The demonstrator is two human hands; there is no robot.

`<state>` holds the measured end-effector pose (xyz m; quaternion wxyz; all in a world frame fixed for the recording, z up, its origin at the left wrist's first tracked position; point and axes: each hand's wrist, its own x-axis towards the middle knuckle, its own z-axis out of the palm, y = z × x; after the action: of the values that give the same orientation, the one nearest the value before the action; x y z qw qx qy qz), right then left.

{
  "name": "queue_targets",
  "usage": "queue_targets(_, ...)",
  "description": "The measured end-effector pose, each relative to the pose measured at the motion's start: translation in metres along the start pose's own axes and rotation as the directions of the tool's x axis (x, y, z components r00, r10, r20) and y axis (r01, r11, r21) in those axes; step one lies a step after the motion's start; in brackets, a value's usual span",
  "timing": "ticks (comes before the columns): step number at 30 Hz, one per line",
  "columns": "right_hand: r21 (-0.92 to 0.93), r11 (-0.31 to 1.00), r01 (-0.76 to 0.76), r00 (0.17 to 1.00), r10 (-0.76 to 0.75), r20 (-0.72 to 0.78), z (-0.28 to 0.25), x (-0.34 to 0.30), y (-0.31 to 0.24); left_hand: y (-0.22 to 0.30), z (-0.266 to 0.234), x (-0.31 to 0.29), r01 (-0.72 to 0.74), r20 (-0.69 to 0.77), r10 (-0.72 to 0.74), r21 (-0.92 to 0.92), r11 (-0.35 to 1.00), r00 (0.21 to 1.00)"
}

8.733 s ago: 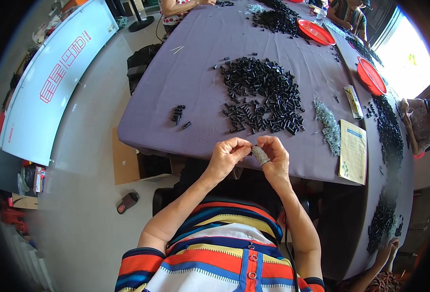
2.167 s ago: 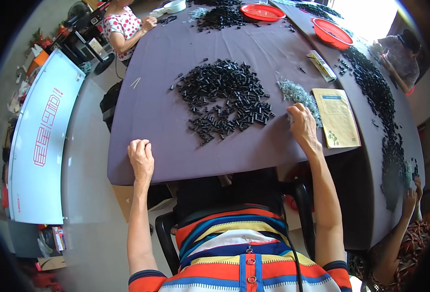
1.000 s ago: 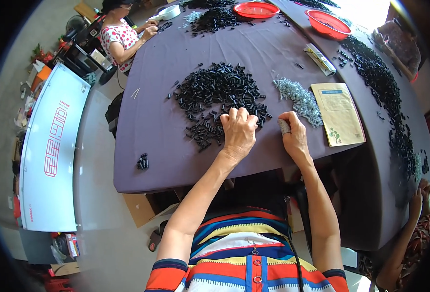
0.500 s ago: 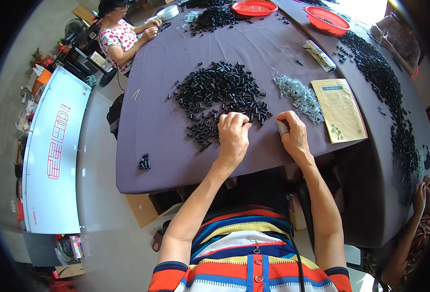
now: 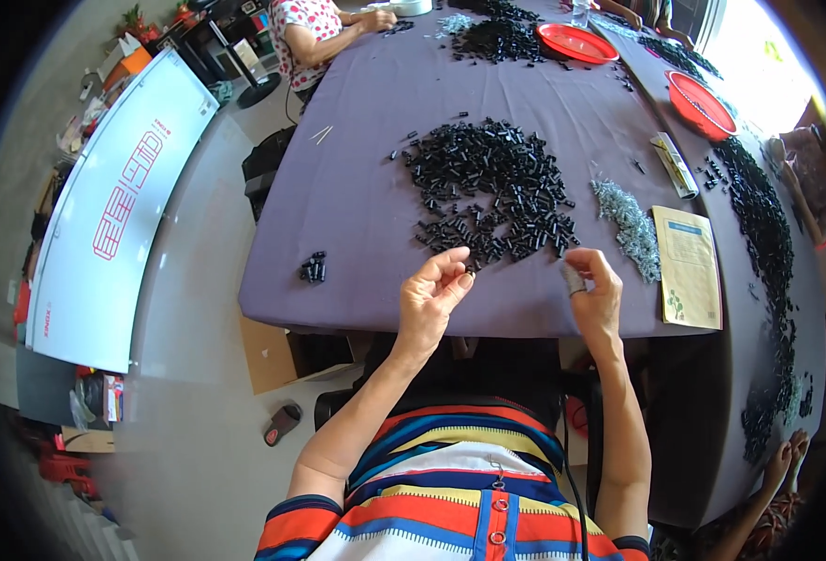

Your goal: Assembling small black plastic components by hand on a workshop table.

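Observation:
Just off the near edge of a heap of small black tubular pieces [image 5: 492,178], my left hand [image 5: 429,301] is turned partly palm up. Its thumb and fingertips pinch one small black piece [image 5: 470,269]. My right hand [image 5: 596,297] is level with it, to the right, with fingers curled in. A greyish wrap [image 5: 574,280] covers one of its fingers; whatever lies between the fingertips is too small to make out. Beyond the right hand is a pile of small clear pieces [image 5: 630,224]. A few black pieces [image 5: 313,267] form a separate little cluster at the table's left.
A tan paper packet [image 5: 688,271] lies right of the clear pile, with a flat package [image 5: 675,165] behind it. Red trays [image 5: 577,44] and more black heaps are farther back. Co-workers sit at the far left and along the right side. Two thin sticks [image 5: 322,135] lie left.
My left hand has drawn back from the heap's edge and rolled over, showing the black piece in its pinch. The right hand has drawn back slightly too. The whole view has shifted.

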<state>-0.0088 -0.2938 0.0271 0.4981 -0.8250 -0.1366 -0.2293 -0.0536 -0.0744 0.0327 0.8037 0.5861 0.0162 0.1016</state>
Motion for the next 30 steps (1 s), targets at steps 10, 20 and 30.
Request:
queue_targets(10, 0.169, 0.985, 0.041, 0.907, -0.108, 0.408, 0.038, -0.011, -0.065, -0.012, -0.017, -0.02, 0.022, 0.104, -0.047, 0.226, 0.974, 0.993)
queue_targets(20, 0.193, 0.967, -0.165, 0.891, 0.062, 0.45, 0.046, -0.033, -0.056, -0.019, -0.021, -0.028, -0.024, 0.141, -0.012, 0.253, 0.967, 0.99)
queue_targets(30, 0.266, 0.912, -0.31, 0.848, 0.139, 0.511, 0.046, -0.034, -0.053, -0.014, -0.022, -0.032, -0.114, 0.197, 0.053, 0.315, 0.942, 0.979)
